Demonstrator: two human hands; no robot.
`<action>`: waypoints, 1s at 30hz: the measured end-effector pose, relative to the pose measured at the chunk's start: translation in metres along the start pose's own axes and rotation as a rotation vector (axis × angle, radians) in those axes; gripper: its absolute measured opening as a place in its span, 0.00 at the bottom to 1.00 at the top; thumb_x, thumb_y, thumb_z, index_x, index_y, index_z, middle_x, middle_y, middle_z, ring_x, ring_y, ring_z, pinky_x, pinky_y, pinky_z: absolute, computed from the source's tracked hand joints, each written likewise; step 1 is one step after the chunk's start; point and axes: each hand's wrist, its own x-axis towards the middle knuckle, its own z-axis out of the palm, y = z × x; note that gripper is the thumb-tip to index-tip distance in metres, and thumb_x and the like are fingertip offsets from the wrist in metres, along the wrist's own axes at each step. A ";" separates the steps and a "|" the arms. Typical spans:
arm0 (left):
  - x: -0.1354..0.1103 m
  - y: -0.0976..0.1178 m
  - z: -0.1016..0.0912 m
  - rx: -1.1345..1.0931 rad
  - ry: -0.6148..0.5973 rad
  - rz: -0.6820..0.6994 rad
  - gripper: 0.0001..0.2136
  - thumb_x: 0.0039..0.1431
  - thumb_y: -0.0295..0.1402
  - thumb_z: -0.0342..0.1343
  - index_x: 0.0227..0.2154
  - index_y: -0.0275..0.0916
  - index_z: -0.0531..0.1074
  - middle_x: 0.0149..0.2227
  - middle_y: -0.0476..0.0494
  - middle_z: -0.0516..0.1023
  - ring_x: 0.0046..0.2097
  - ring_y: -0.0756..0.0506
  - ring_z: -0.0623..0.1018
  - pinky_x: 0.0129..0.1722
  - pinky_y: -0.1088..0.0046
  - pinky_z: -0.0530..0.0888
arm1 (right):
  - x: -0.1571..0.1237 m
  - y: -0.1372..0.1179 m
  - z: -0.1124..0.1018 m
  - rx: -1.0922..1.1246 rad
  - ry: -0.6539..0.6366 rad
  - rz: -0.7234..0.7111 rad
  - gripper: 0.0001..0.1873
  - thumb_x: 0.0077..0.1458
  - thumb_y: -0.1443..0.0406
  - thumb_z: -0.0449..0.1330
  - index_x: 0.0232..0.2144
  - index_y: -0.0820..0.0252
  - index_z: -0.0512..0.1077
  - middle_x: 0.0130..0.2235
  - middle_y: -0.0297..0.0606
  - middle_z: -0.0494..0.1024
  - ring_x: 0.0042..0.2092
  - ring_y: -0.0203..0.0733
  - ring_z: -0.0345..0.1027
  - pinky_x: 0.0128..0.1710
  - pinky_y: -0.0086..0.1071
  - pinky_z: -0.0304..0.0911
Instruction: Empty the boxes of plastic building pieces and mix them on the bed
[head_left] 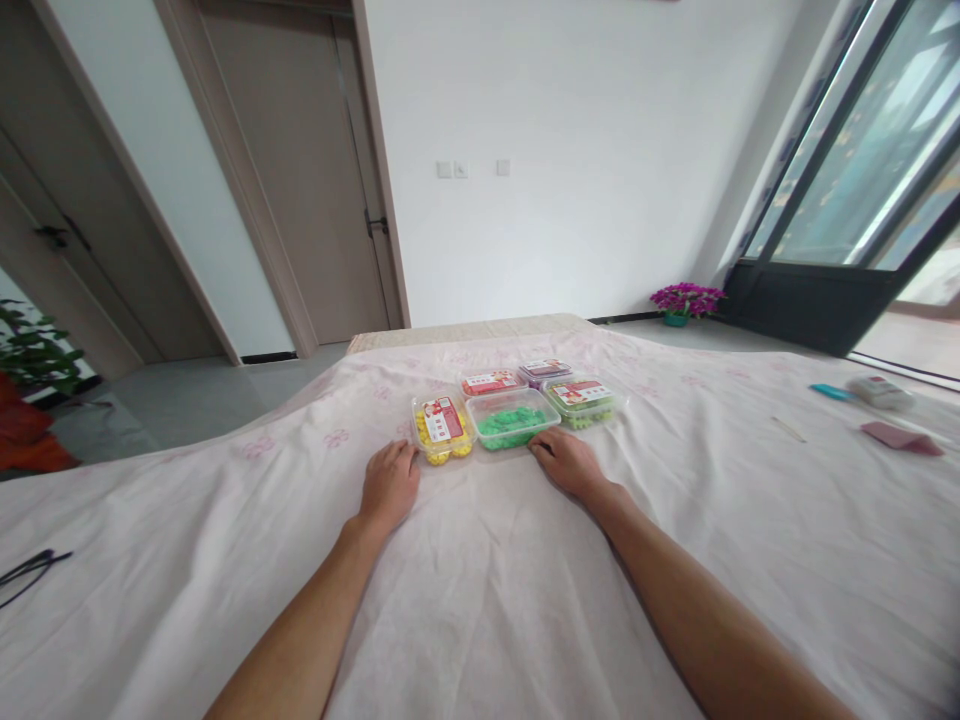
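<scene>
Green tub [506,441] (landmark, seemingly lidless) on pale cloth [480,600] | hands apart: left hand [391,483] by yellow box [444,428], left of tub; right hand [568,460] at tub's near-right corner; grip: we cannot tell | step, we judge: steadying both | next calls for keeping tub level

White wall [585,120] with switch plates [444,170]; two brown doors [292,180], left; grey floor [195,395], apparently tiled; dark-framed glazing [840,205], right, admitting daylight.
</scene>
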 end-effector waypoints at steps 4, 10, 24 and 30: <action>0.000 0.001 -0.001 0.001 -0.001 -0.001 0.15 0.57 0.25 0.48 0.46 0.37 0.73 0.53 0.40 0.74 0.55 0.43 0.72 0.58 0.66 0.64 | 0.000 0.000 0.000 -0.008 -0.002 0.000 0.11 0.60 0.64 0.52 0.36 0.55 0.76 0.40 0.37 0.78 0.42 0.40 0.69 0.41 0.28 0.58; 0.000 0.001 -0.001 0.002 0.000 -0.005 0.16 0.57 0.25 0.48 0.46 0.37 0.73 0.53 0.40 0.74 0.55 0.43 0.71 0.58 0.66 0.63 | 0.000 0.003 0.002 -0.009 0.001 0.002 0.12 0.60 0.64 0.52 0.36 0.55 0.76 0.40 0.37 0.78 0.42 0.39 0.70 0.41 0.28 0.59; 0.000 0.001 -0.001 -0.005 -0.001 -0.008 0.15 0.58 0.25 0.48 0.45 0.39 0.73 0.53 0.41 0.74 0.55 0.43 0.72 0.58 0.66 0.64 | 0.001 0.003 0.003 -0.001 0.000 -0.004 0.11 0.60 0.63 0.52 0.36 0.55 0.76 0.40 0.36 0.78 0.42 0.40 0.69 0.41 0.28 0.58; -0.001 0.002 -0.002 -0.006 -0.003 -0.011 0.15 0.58 0.25 0.48 0.46 0.39 0.73 0.53 0.41 0.74 0.55 0.43 0.71 0.58 0.65 0.64 | 0.001 0.004 0.003 -0.007 0.000 -0.005 0.11 0.60 0.64 0.52 0.36 0.55 0.76 0.40 0.36 0.78 0.42 0.39 0.69 0.41 0.28 0.58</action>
